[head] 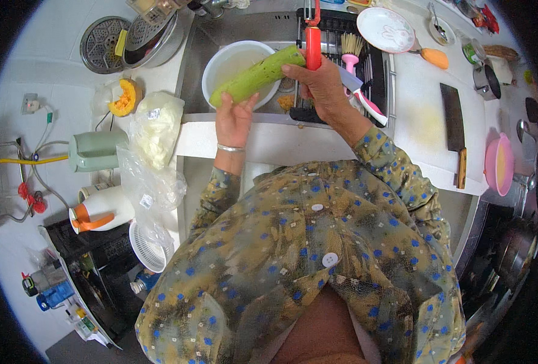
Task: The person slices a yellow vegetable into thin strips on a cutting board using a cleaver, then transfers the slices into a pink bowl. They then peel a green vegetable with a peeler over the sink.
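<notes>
A long green gourd (257, 76) lies slanted over a white basin (209, 75) of water in the steel sink. My left hand (235, 119), with a silver bangle on its wrist, supports the gourd's lower end from beneath. At the upper end, my right hand (316, 82) touches the gourd with its thumb and also holds a red-handled peeler (313, 48), its head pointing away from me. The fingers behind the handle are partly hidden. Just right of that hand, a knife with a white and pink handle (370, 107) lies on the black dish rack (380, 68).
A cleaver (452, 118) lies on the white cutting board (417, 136) at the right, near a plate (386, 29) and a pink basin (499, 164). Left of the sink are a cut pumpkin (135, 96), plastic bags (157, 129), a green kettle (97, 151) and steamer pots (160, 48).
</notes>
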